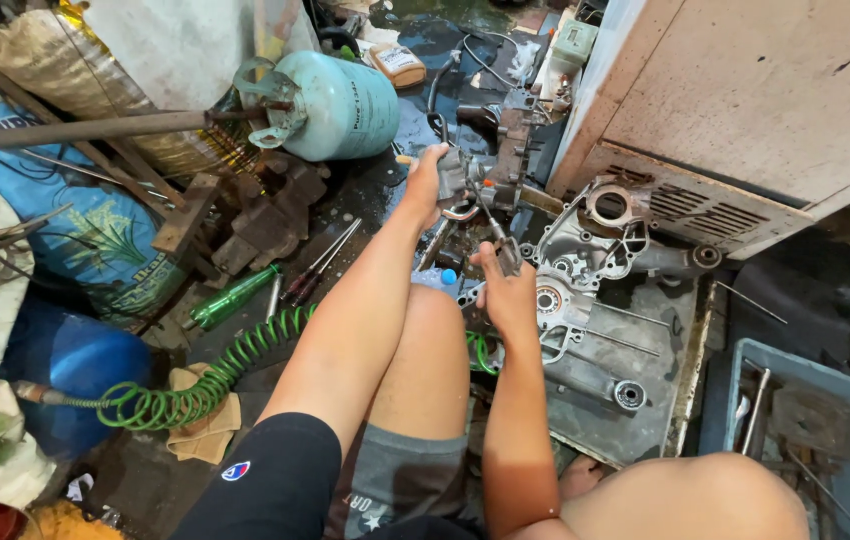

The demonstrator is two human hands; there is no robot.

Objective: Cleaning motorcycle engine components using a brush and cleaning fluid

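Observation:
I sit low over a greasy floor. My left hand (pixel 428 180) is stretched forward and grips a small grey metal engine part (pixel 452 172) held above the floor. My right hand (pixel 501 285) is closed around the handle of a slim tool (pixel 501 240) whose tip points up toward that part. Just right of my hands lies a grey aluminium engine crankcase (pixel 595 250) with round bearing holes, resting in a dirty metal tray (pixel 690 370).
A pale green gas cylinder (pixel 340 105) lies at the back. A green coiled air hose (pixel 215 375), a green bottle (pixel 235 297) and screwdrivers (pixel 320 262) lie at left. A blue-grey plastic crate (pixel 810 420) with tools sits at right, below a white cabinet (pixel 745 110).

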